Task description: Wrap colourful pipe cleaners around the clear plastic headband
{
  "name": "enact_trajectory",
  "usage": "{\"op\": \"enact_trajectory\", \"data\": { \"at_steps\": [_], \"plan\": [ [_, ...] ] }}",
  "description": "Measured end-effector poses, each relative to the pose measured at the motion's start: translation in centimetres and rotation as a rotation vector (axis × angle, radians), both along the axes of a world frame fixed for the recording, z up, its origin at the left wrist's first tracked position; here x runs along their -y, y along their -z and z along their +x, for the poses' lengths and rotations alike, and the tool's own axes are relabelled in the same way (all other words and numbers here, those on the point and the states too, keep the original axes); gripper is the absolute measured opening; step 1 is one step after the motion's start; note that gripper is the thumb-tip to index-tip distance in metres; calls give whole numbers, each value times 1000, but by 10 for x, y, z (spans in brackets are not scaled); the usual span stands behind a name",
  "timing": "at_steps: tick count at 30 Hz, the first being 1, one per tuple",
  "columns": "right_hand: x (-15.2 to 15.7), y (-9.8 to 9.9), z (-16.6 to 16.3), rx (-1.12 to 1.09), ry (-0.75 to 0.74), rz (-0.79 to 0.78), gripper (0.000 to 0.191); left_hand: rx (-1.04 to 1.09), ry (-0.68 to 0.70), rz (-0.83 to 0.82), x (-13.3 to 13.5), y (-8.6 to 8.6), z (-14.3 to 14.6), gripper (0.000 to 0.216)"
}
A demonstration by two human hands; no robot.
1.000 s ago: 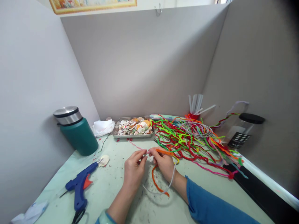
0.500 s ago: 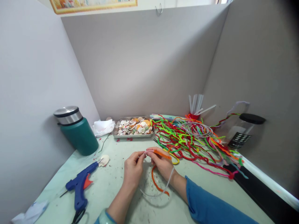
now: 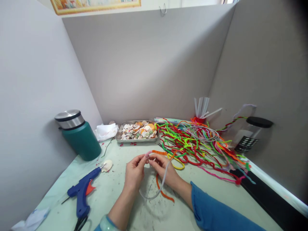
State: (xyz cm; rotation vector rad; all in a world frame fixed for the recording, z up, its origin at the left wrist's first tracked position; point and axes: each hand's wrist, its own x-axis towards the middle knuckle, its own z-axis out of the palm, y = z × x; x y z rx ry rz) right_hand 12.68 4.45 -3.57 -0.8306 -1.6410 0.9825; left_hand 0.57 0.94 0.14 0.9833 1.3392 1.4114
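My left hand (image 3: 134, 172) pinches a fuzzy pipe cleaner (image 3: 159, 153), pink near the fingers and orange farther right. My right hand (image 3: 167, 168) meets it at the fingertips, thumb and fingers closed around the same spot. A pale grey strand (image 3: 154, 197) loops down from the hands and rises in front of the right hand; where it joins is hidden. Under the hands, another orange length (image 3: 166, 196) curves along the table, its upper end out of sight behind the right hand.
At left lie a blue glue gun (image 3: 83, 189), a shell (image 3: 108, 165) and a green bottle (image 3: 83, 141). Behind the hands sit a metal tray (image 3: 137, 140) of shells and buttons and a tangle of coloured pipe cleaners (image 3: 192, 141). A lidded jar (image 3: 250, 134) stands right.
Both hands have shifted slightly left, with the right fingers now below the orange part rather than over it. The grey loop has swung left and up.
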Motion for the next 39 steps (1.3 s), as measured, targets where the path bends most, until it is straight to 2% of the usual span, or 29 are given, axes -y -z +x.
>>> {"op": "enact_trajectory", "data": {
  "at_steps": [11, 17, 21, 29, 35, 39],
  "plan": [
    [3, -9, 0, -19, -57, -49, 16, 44, 36, 10, -1, 3, -1, 44],
    [9, -11, -1, -102, -113, -175, 22, 55, 14, 30, -5, 9, -3, 39],
    [11, -14, 0, -104, -106, -113, 23, 45, 47, 59, -6, 11, -3, 35],
    [2, -5, 0, -212, -35, -140, 16, 175, 154, -95, 1, -1, -1, 33],
    [3, -13, 3, -194, -86, -54, 11, 251, 254, -107, -1, 4, -5, 31],
    [5, -18, 5, -162, -96, -20, 12, 251, 252, -153, 0, 0, -6, 31]
  ]
}}
